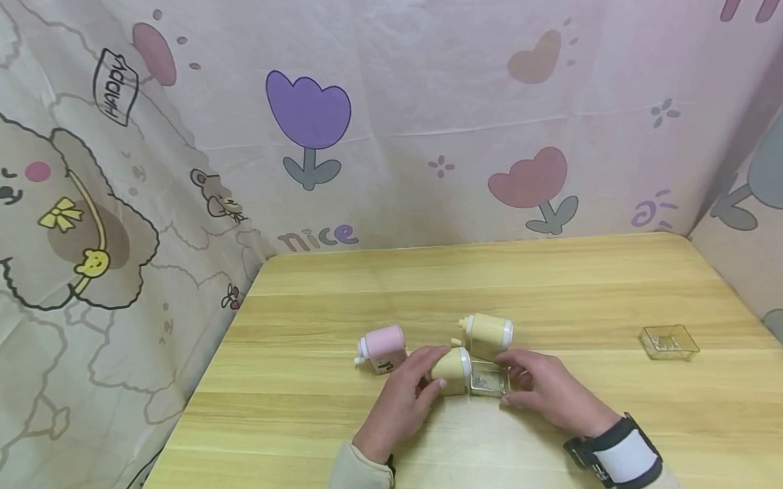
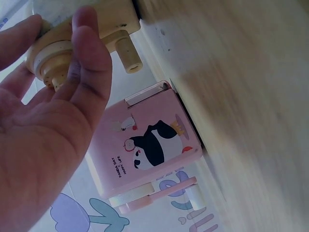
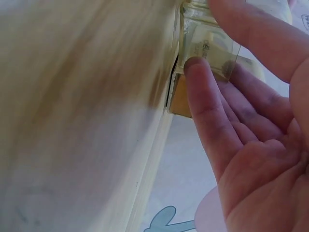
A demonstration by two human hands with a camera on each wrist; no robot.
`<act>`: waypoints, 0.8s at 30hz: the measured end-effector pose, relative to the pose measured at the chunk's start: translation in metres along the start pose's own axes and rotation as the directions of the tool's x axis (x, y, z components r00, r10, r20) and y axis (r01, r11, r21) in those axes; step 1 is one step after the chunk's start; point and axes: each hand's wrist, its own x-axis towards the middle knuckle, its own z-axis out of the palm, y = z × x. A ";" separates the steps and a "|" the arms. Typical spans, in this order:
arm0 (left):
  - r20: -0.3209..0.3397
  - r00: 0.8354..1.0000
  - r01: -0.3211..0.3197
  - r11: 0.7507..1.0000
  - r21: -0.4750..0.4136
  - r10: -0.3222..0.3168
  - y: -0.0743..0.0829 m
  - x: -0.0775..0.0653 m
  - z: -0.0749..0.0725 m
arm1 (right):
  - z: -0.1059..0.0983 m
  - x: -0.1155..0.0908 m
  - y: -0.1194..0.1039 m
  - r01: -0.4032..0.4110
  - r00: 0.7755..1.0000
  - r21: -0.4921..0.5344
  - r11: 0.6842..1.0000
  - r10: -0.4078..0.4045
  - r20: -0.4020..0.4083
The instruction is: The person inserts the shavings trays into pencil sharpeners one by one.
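Note:
My left hand (image 1: 403,399) grips a yellow hand-crank pencil sharpener (image 1: 453,377), fingers round its body in the left wrist view; its crank knob (image 2: 129,55) sticks out past the fingers. Against the white-rimmed end of that sharpener sits a clear yellowish shavings drawer (image 1: 487,380). My right hand (image 1: 555,391) pinches the drawer between thumb and fingers from the right, and lettering shows through its wall in the right wrist view. Just behind stands a second yellow sharpener (image 1: 490,332). A pink sharpener (image 1: 385,344) with a panda print stands left of my left hand.
Another clear drawer (image 1: 670,343) lies far to the right on the wood-grain table (image 1: 293,392). A printed cloth (image 1: 411,78) hangs behind the table and along both sides.

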 end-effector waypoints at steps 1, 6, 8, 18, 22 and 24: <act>0.001 1.000 0.000 1.000 -0.003 0.000 0.000 0.000 0.000 | 0.000 0.000 0.000 -0.001 1.000 -0.005 1.000 0.001 -0.003; -0.001 1.000 0.001 1.000 -0.007 -0.001 -0.002 0.000 0.001 | 0.000 0.000 -0.001 -0.005 1.000 -0.018 1.000 0.004 -0.015; -0.002 1.000 0.003 1.000 -0.007 -0.003 -0.002 0.000 0.001 | 0.001 0.000 -0.001 -0.016 1.000 -0.019 1.000 0.015 -0.017; -0.005 1.000 -0.011 1.000 -0.016 0.011 -0.003 0.000 0.002 | 0.005 0.002 -0.003 -0.009 1.000 -0.017 1.000 0.009 0.005; -0.001 1.000 -0.015 1.000 -0.017 0.015 -0.004 0.000 0.001 | 0.006 0.003 -0.005 -0.005 1.000 -0.027 1.000 0.005 0.014; 0.002 1.000 -0.014 1.000 -0.018 0.014 -0.003 0.000 0.001 | 0.006 0.004 -0.006 -0.003 1.000 -0.036 0.999 0.004 0.014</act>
